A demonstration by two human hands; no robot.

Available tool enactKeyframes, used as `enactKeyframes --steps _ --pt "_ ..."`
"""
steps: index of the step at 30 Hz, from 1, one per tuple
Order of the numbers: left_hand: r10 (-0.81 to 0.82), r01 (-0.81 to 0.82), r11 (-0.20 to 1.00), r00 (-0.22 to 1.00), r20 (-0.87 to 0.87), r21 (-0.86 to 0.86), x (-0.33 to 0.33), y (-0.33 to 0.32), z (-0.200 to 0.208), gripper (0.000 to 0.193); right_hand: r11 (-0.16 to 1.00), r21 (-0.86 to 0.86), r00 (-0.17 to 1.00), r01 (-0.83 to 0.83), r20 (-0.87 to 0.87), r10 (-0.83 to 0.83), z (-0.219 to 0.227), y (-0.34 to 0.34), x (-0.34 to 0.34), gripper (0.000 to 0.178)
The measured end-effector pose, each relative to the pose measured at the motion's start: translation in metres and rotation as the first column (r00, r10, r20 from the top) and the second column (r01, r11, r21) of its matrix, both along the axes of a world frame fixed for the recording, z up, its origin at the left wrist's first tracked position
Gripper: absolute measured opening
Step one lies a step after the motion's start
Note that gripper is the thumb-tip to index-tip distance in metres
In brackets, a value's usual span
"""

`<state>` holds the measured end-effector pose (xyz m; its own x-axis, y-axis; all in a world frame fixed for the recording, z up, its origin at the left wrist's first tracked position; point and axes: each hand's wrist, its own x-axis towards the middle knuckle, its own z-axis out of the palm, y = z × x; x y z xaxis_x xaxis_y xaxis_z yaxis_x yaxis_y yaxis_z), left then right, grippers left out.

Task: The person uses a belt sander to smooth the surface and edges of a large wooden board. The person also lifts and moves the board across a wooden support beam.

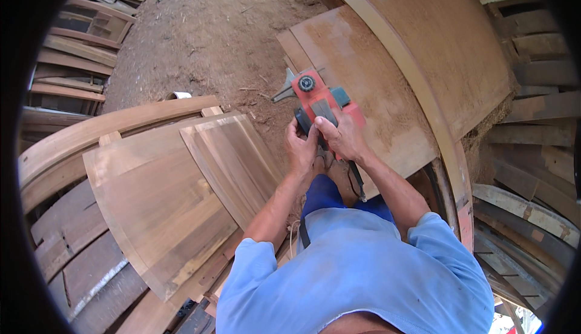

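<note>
A red electric planer (313, 84) with a round black knob at its front and a metal guide (284, 88) sticking out on its left is in front of my body. My right hand (346, 135) grips it at its rear, thumb on top. Closed against its black left side is my left hand (301, 148); some of those fingers are hidden. From the planer's rear a black cord (357, 179) hangs down. To the right of the tool lies a wide wooden panel (436, 49), strewn with brown sawdust.
A long, narrow board (408, 64) lies across the panel. On my left, smooth wooden panels (151, 182) rest beside a thick wooden rail (115, 122). Stacked planks (538, 110) line the right side, and more timber (78, 49) lies at the far left. The dirt floor (187, 37) carries wood chips.
</note>
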<state>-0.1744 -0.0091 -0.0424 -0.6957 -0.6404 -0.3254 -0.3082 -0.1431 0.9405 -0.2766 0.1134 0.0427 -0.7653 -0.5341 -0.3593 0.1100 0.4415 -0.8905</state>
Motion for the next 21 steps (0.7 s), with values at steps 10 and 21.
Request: enactKeyframes --steps 10,21 --pt "0.006 -0.01 0.984 1.0 -0.022 -0.176 -0.129 -0.14 0.001 0.055 0.994 -0.103 0.966 -0.021 -0.259 -0.007 -0.003 -0.14 -0.123 0.067" --pt "-0.041 0.04 0.997 0.999 -0.017 -0.062 -0.093 -0.11 0.012 0.054 0.997 -0.005 0.985 -0.08 -0.151 0.078 -0.004 -0.101 -0.095 0.063"
